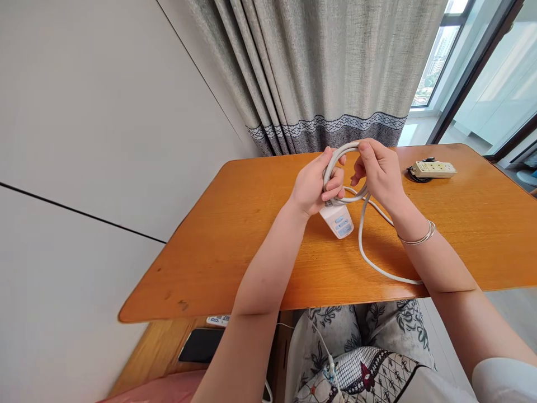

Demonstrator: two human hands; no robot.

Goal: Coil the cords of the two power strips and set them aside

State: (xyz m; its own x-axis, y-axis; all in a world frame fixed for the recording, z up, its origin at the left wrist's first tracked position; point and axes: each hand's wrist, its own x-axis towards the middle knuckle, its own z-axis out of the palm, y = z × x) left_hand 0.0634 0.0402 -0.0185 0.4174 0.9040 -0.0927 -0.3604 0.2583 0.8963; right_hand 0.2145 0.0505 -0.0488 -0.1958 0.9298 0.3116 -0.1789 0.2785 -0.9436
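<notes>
Nearby, power strip beyond right hand

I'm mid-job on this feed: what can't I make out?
Head view:
- Upper part of the white block: covered by the left hand.
- Print on its label: too small to read.
- Where the white cable ends: it passes behind the right forearm.
- Right end of the dark flat object: behind the left forearm.

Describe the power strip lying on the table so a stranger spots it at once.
Find the wooden table before the gray curtain. Toward its far right corner, past the right hand, lies the cream power strip. Its black cord sets it apart from the white cord held in loops.
</notes>
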